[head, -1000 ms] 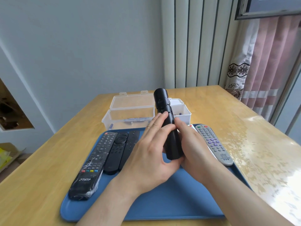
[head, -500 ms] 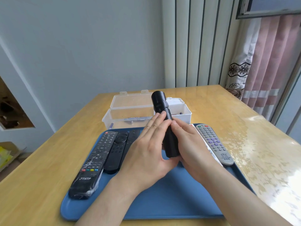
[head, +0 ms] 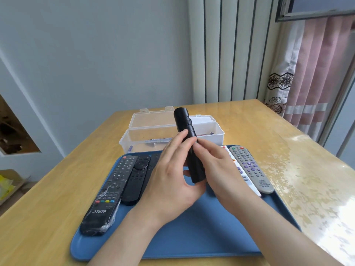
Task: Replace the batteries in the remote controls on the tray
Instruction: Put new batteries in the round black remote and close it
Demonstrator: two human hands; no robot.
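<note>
Above the blue tray (head: 192, 235) I hold a slim black remote (head: 189, 143) nearly upright, its back toward me. My left hand (head: 172, 175) grips it from the left, fingers laid along its side and thumb under its lower end. My right hand (head: 217, 166) holds it from the right, with the thumb pressing on its back near the middle. On the tray's left lie a black THTF remote (head: 107, 194) in plastic wrap and two more black remotes (head: 137, 177). At the tray's right lie a grey remote (head: 251, 167) and a white remote (head: 241, 170).
A clear plastic box (head: 134, 140) with its lid open stands behind the tray, with batteries inside at the right. The wooden table (head: 288, 169) runs out to a curtain at the right. A wall lies beyond the table's far edge.
Both hands and the black remote have shifted slightly left and away from me. My right thumb has slid up along the remote's back.
</note>
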